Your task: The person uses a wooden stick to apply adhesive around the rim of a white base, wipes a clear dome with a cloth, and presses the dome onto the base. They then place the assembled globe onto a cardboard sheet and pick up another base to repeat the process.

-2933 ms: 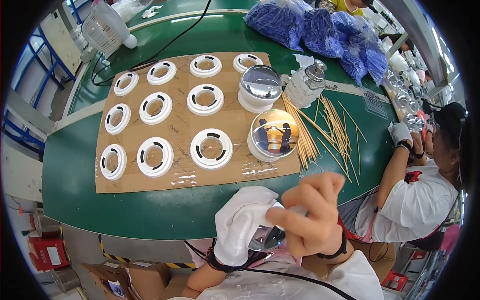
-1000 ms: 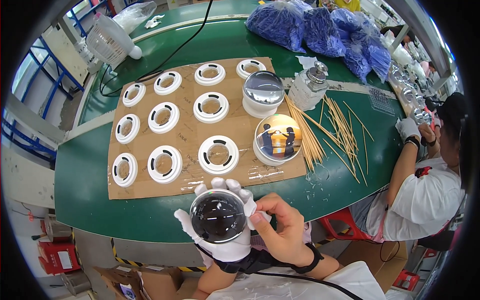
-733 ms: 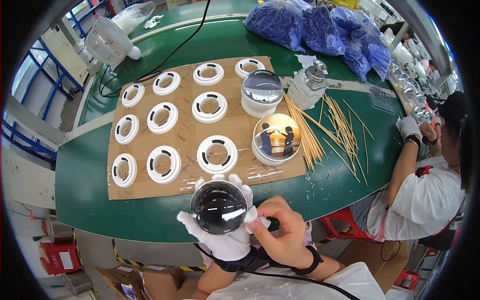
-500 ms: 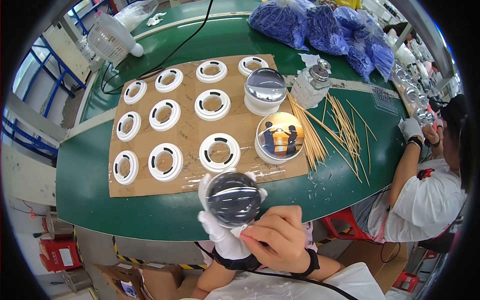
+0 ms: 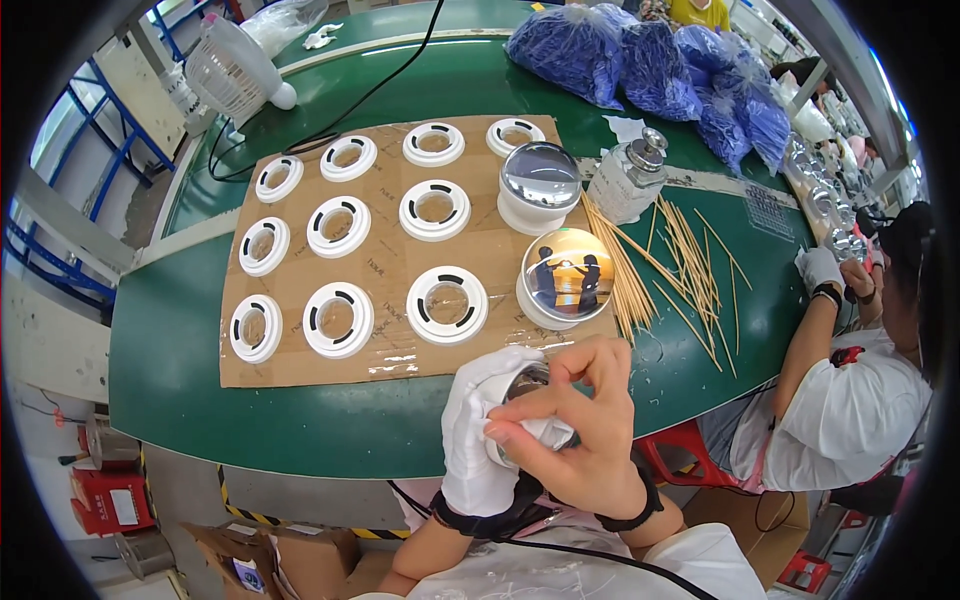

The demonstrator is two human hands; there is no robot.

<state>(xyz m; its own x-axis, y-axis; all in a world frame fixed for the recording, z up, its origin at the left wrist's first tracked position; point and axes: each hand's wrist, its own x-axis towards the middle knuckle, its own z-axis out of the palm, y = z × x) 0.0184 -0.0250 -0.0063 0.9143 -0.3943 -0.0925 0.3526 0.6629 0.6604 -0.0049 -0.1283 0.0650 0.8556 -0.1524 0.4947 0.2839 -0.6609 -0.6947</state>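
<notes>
In its white glove, my left hand (image 5: 470, 430) is wrapped round a clear glass ball (image 5: 527, 381) just in front of the table edge. My bare right hand (image 5: 585, 425) covers much of that ball. Its thumb and index finger pinch a bit of white cloth-like material against the ball's near side; its outline blends with the glove. Beyond the hands, a glass ball with a sunset picture (image 5: 568, 275) rests on a white base. Behind it stands a clear glass ball (image 5: 540, 177) on another white base. Several white slotted rings (image 5: 447, 305) lie in rows on cardboard.
The cardboard sheet (image 5: 390, 368) covers the middle of the green table (image 5: 300, 430). Thin wooden sticks (image 5: 690, 270) lie beside a glass bottle (image 5: 628, 178). Blue-filled plastic bags (image 5: 570, 50) and a fan (image 5: 230, 70) stand farther back. A co-worker (image 5: 840, 380) sits at the right.
My left hand has turned the glass ball and brought it right, closer to me. The right hand has moved up over it, the white piece still pinched in its fingers.
</notes>
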